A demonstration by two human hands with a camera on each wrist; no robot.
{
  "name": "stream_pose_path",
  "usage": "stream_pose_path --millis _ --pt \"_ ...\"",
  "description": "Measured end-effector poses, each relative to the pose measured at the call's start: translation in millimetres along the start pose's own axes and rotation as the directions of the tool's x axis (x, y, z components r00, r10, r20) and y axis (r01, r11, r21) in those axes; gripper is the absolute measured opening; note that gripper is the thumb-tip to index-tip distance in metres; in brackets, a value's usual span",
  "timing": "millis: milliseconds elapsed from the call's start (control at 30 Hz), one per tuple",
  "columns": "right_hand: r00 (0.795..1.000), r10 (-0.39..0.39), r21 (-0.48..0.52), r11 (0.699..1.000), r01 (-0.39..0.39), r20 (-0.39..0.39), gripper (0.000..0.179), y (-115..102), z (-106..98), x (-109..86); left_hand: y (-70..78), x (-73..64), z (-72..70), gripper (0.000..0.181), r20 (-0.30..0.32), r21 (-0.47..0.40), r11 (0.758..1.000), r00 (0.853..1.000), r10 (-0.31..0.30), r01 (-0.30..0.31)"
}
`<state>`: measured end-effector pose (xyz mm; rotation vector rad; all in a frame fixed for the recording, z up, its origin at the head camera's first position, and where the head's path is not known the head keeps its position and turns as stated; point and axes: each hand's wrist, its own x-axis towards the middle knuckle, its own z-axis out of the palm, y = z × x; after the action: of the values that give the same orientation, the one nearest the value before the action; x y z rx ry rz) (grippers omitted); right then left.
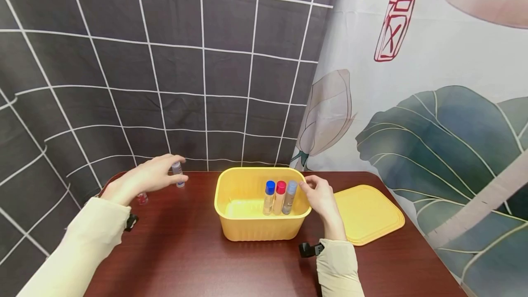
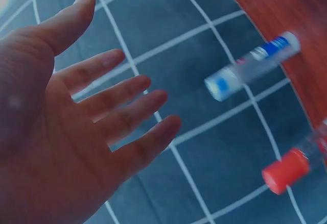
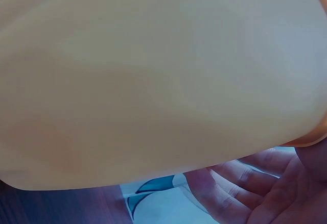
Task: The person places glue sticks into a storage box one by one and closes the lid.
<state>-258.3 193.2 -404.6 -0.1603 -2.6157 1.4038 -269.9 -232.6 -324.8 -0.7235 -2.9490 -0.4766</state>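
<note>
My left hand [image 1: 154, 173] is spread over the table's far left, its thumb and fingers about a small clear bottle with a greyish cap [image 1: 177, 174]. In the left wrist view, the hand [image 2: 102, 117] has relaxed fingers and an empty palm, apart from that bottle [image 2: 253, 66]. A red-capped bottle [image 2: 288, 170] stands close by, mostly covered by my left wrist in the head view. My right hand [image 1: 321, 196] holds the right rim of a yellow plastic box [image 1: 260, 229]. Inside the box stand a blue-capped bottle [image 1: 269, 198], a red-capped one [image 1: 278, 198] and a grey-capped one [image 1: 289, 198].
A yellow lid [image 1: 367, 214] lies flat on the reddish-brown table [image 1: 185, 251], right of the box. Behind the table hangs a dark grid-patterned cloth [image 1: 227, 77]. A white curtain with painted leaves [image 1: 420, 150] hangs along the right side.
</note>
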Motion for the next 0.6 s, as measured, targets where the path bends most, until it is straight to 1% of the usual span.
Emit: stream_pose_path --millis 200,300,467,600 --pt "1.000 -0.004 -0.001 1.000 0.004 -0.001 0.027 0.1 -0.1 -0.1 -24.2 -13.5 6.1 0.058 -0.026 0.024 0.997 0.997 -0.078 0.078" --pt "1.000 -0.002 0.001 1.000 0.002 0.000 0.027 -0.6 -0.2 -0.6 -35.5 -19.9 8.4 0.057 -0.055 0.041 0.993 0.992 -0.111 0.113" --pt "1.000 -0.005 -0.005 1.000 0.005 -0.006 0.027 -0.7 0.0 -0.4 -51.5 -25.9 12.7 0.056 -0.111 0.074 0.986 0.984 -0.138 0.146" --pt "1.000 -0.005 -0.015 1.000 0.005 -0.010 0.026 -0.5 0.6 -0.7 -63.6 -29.8 17.3 0.054 -0.163 0.068 0.983 0.974 -0.157 0.170"
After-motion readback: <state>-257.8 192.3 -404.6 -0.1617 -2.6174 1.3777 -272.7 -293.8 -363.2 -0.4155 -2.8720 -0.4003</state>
